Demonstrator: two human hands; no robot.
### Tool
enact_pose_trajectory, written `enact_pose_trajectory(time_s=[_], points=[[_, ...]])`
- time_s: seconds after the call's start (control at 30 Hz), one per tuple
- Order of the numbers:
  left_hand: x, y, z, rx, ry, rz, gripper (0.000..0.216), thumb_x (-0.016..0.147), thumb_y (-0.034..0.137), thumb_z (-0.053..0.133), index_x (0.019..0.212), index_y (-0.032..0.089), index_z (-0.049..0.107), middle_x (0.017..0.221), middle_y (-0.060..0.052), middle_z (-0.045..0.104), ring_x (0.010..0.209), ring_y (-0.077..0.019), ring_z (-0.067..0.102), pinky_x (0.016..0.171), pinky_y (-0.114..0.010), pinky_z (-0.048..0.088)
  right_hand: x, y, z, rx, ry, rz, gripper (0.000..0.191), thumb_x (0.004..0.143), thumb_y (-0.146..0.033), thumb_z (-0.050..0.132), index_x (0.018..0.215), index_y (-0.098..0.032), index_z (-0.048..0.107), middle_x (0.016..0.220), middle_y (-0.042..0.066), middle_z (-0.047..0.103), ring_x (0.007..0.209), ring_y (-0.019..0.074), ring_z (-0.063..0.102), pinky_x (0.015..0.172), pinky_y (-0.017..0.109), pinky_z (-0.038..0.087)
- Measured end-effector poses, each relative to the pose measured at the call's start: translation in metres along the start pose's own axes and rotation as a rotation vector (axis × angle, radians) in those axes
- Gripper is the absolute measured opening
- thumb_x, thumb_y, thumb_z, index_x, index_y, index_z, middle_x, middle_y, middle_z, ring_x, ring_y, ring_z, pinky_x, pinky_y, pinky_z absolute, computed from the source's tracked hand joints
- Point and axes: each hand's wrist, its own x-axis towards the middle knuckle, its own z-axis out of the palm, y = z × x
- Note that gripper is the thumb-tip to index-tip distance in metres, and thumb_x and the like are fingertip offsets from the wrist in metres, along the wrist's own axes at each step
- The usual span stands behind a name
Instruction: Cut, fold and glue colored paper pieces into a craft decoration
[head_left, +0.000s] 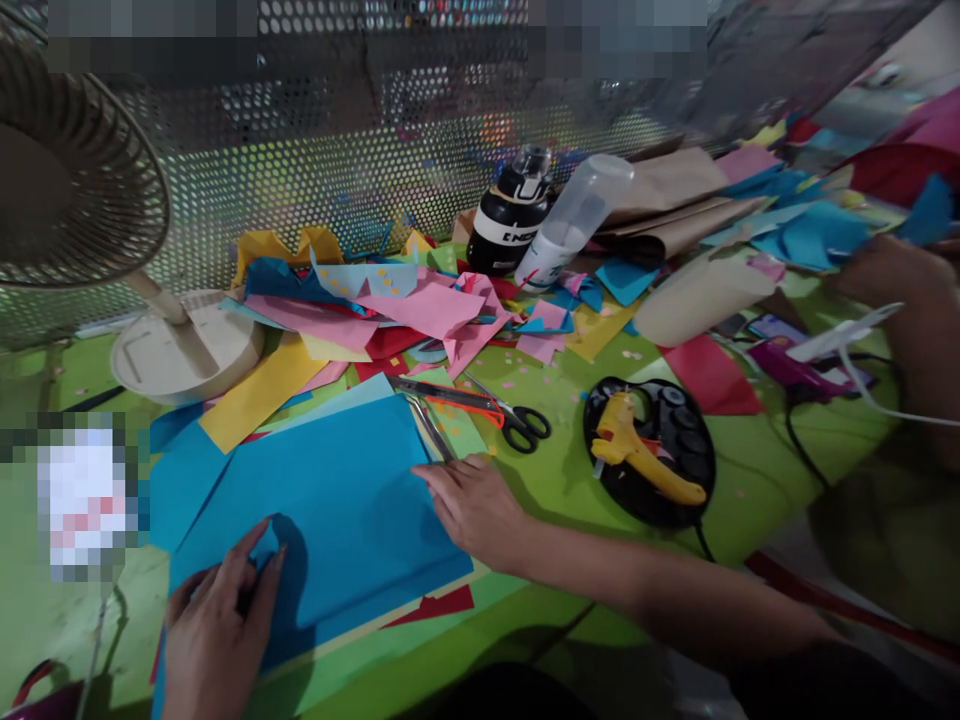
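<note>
The left hand (221, 615) and the right hand (480, 512) both touch a large, flat sheet of blue paper (352, 490), the right one at its right edge. Just beyond lie an orange-and-black cutter knife (469, 400) and metal scissors with black handles (517, 432). To the right, a yellow plastic glue gun (622, 440) rests on a black rounded tray (699, 445). At the left stands a beige fan (45, 190).
</note>
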Motion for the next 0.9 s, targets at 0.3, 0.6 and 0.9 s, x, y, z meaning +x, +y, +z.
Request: enact_pose_trajectory(time_s=[0.3,0.6,0.9], points=[[0.0013,0.0000,0.0002,-0.016,-0.011,-0.027,0.057,0.092,0.060,0.031,0.117,0.017,0.059,0.059,0.004,0.058,0.063,-0.0177,0.064,0.075,-0.032,0.042,0.0003,0.0016,0.0011,0.035,-0.037,0.007,0.030,0.090,-0.015,0.048,0.120,-0.017,0.054,0.090,0.006,0.071,0.078,0.0192,0.060,0.072,0.033,0.032],[-0.0002,-0.0024,0.0040,-0.008,-0.020,-0.045,0.057,0.092,0.060,0.031,0.118,0.018,0.058,0.060,0.003,0.058,0.064,-0.0187,0.064,0.076,-0.034,0.042,0.0004,0.0022,0.0011,0.044,-0.029,-0.009,0.031,0.089,-0.014,0.047,0.119,-0.018,0.055,0.088,0.005,0.070,0.075,0.0189,0.059,0.071,0.033,0.031],[-0.0006,-0.0044,0.0046,-0.022,-0.036,-0.067,0.058,0.091,0.061,0.031,0.119,0.018,0.059,0.061,0.003,0.060,0.066,-0.0197,0.065,0.078,-0.035,0.042,-0.0007,0.0035,0.0051,0.009,0.069,-0.109,0.029,0.090,-0.014,0.045,0.116,-0.015,0.057,0.078,0.004,0.068,0.070,0.0179,0.057,0.067,0.033,0.030]])
